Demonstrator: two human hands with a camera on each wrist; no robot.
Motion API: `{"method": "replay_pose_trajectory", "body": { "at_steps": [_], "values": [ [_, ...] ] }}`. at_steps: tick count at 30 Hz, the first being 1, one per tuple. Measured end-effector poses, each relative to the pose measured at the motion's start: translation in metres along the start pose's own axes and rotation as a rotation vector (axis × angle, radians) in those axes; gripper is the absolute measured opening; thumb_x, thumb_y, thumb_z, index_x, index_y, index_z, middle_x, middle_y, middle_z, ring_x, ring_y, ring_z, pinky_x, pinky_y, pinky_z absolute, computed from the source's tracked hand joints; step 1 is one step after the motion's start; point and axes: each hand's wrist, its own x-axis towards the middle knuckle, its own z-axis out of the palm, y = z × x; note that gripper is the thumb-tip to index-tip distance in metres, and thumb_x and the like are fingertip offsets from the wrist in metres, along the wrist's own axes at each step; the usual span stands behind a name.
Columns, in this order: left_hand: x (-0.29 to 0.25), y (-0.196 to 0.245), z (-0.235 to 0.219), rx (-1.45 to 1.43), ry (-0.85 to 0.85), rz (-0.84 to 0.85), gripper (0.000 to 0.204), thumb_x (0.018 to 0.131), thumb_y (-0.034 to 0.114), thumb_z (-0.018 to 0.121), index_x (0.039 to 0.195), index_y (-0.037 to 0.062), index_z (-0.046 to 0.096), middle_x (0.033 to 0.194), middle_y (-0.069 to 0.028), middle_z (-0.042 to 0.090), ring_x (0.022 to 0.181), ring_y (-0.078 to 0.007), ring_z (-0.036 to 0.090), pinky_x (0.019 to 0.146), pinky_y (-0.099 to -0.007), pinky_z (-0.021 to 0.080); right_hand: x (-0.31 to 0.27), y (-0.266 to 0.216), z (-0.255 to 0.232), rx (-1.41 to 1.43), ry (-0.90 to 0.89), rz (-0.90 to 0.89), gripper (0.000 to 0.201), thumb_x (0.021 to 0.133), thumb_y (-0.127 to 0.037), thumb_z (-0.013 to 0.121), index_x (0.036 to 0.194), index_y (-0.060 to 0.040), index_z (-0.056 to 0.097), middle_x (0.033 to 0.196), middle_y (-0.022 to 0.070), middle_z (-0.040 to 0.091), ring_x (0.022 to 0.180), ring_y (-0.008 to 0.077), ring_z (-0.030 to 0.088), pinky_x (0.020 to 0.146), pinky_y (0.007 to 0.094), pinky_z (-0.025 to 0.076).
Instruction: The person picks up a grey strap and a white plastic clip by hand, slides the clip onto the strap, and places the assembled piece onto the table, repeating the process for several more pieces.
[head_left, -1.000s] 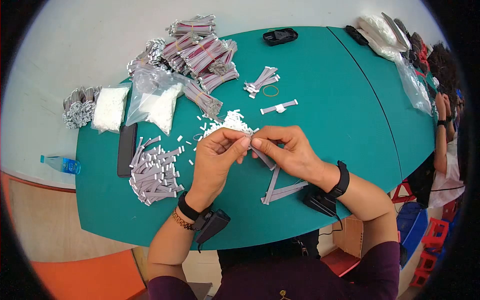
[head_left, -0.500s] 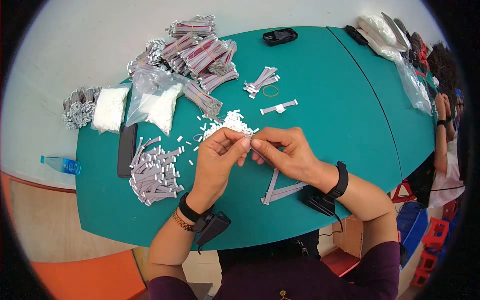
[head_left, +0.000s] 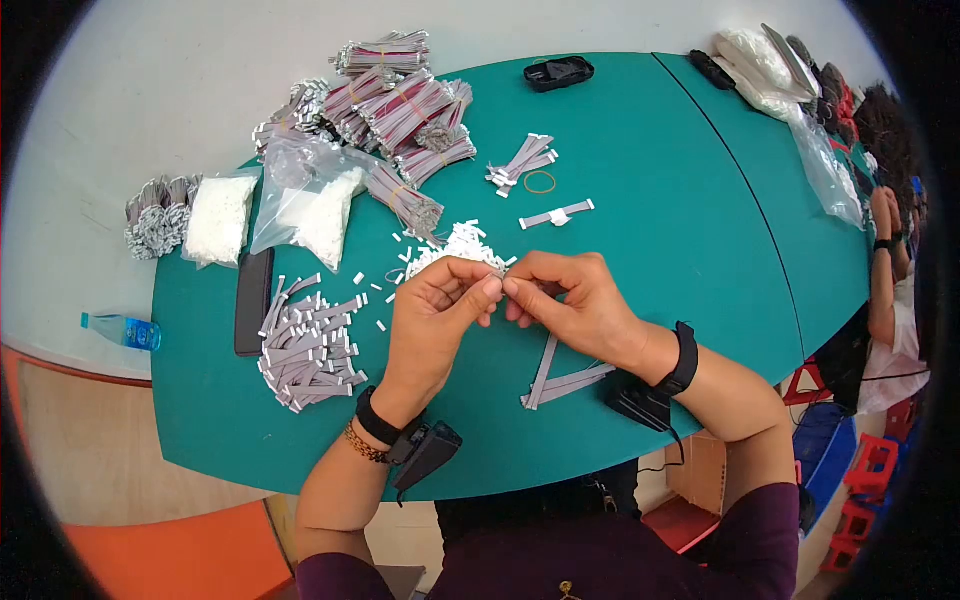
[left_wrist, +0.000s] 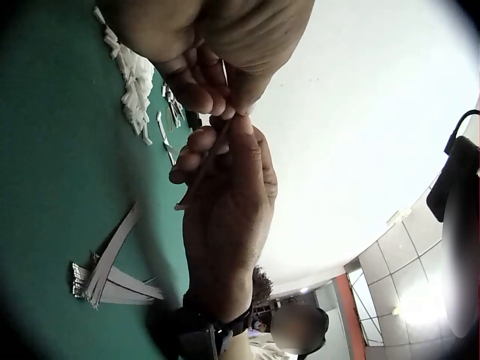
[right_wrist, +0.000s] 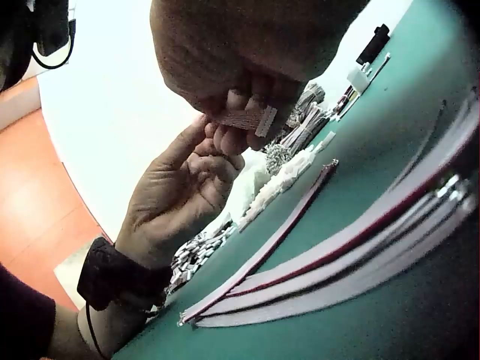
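Fingertip to fingertip above the green table (head_left: 660,250), the left hand (head_left: 437,315) and the right hand (head_left: 580,305) pinch one short grey ribbon cable. In the right wrist view that cable (right_wrist: 241,119) lies along the right hand's fingers, a white connector (right_wrist: 265,121) at its near end. Its far end is hidden between the fingertips. White connectors (head_left: 465,245) lie loose in a pile just beyond the hands. Several flat cables (head_left: 572,383) rest below the right hand.
Finished-looking short cables (head_left: 310,345) are heaped at left beside a black case (head_left: 254,302). Behind stand bags of white parts (head_left: 220,218) and banded cable bundles (head_left: 405,105). A single cable (head_left: 557,215), a rubber band (head_left: 540,182) and a black tray (head_left: 559,73) lie farther back.
The cable's free end, visible below the right thumb a second ago, has turned in under the right hand. Both hands stay in nearly the same place, still pinching.
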Motion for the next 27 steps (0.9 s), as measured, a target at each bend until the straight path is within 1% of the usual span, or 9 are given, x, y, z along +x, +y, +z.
{"method": "replay_pose_trajectory", "body": {
  "at_steps": [4,7,10,13,16,22,25,27],
  "values": [
    [0.0004,-0.0012,-0.0017,0.009,0.015,0.013,0.015,0.084,0.011,0.065,0.093,-0.0008,0.063,0.083,-0.0037,0.064,0.066,-0.0064,0.054,0.061,-0.019,0.044,0.0004,0.0018,-0.0002,-0.023,0.001,-0.022,0.016,0.089,-0.012,0.056,0.083,0.0017,0.062,0.062,0.0038,0.059,0.056,0.0058,0.055,0.05,0.0212,0.044],
    [0.0002,-0.0025,-0.0029,0.055,0.018,0.053,0.013,0.085,0.011,0.064,0.092,0.0,0.064,0.083,-0.0035,0.064,0.066,-0.0056,0.053,0.06,-0.0187,0.043,-0.0001,0.0023,0.0007,-0.01,-0.001,-0.007,0.015,0.088,-0.012,0.057,0.083,0.0013,0.062,0.062,0.0026,0.059,0.057,0.0052,0.054,0.05,0.021,0.044],
    [-0.0008,0.0005,-0.0034,0.16,0.038,0.077,0.012,0.085,0.01,0.064,0.092,-0.0002,0.064,0.084,-0.0043,0.065,0.07,-0.0064,0.055,0.064,-0.0192,0.045,0.0003,0.0006,0.0025,0.057,-0.032,0.05,0.016,0.089,-0.013,0.057,0.084,0.001,0.063,0.063,0.0009,0.057,0.057,0.0046,0.052,0.051,0.0206,0.043],
    [-0.0015,0.0039,-0.0009,0.13,0.026,0.102,0.012,0.084,0.009,0.064,0.091,-0.0009,0.064,0.087,-0.0052,0.065,0.077,-0.0079,0.058,0.069,-0.0204,0.046,0.0,0.0037,0.0013,0.068,-0.061,0.068,0.017,0.089,-0.015,0.057,0.086,0.001,0.063,0.064,-0.0004,0.057,0.058,0.0044,0.051,0.052,0.0199,0.042],
    [-0.0016,0.0019,-0.0014,0.106,0.013,0.088,0.013,0.084,0.008,0.065,0.092,-0.0015,0.064,0.089,-0.0061,0.065,0.081,-0.0096,0.059,0.073,-0.0219,0.047,0.0001,0.0039,0.0002,0.123,-0.073,0.069,0.019,0.09,-0.017,0.057,0.086,0.0009,0.063,0.066,-0.0007,0.057,0.06,0.0043,0.051,0.054,0.0195,0.042],
    [-0.0004,0.0017,-0.0027,0.121,-0.019,0.052,0.021,0.082,0.009,0.067,0.099,-0.0014,0.064,0.091,-0.0057,0.064,0.082,-0.0094,0.058,0.076,-0.0222,0.048,0.0009,0.0014,-0.0027,0.227,-0.068,0.115,0.02,0.091,-0.017,0.055,0.087,0.0006,0.064,0.069,-0.0004,0.058,0.064,0.0042,0.052,0.056,0.0194,0.042],
    [-0.0008,0.003,0.0016,0.06,0.015,0.037,0.023,0.08,0.01,0.068,0.101,-0.0005,0.064,0.086,-0.0026,0.064,0.067,-0.0051,0.049,0.059,-0.018,0.037,0.0015,0.0017,-0.0029,0.245,-0.067,0.116,0.02,0.091,-0.017,0.055,0.087,0.0009,0.064,0.069,-0.0001,0.058,0.064,0.0043,0.052,0.057,0.0193,0.043],
    [-0.0006,0.002,-0.0014,0.065,0.007,0.039,0.021,0.081,0.009,0.068,0.1,-0.0006,0.065,0.089,-0.0046,0.065,0.077,-0.0082,0.055,0.07,-0.021,0.044,0.001,0.0027,-0.0021,0.233,-0.067,0.107,0.02,0.091,-0.017,0.055,0.087,0.0008,0.064,0.069,-0.0005,0.059,0.063,0.0039,0.052,0.056,0.0197,0.042]
  ]
}}
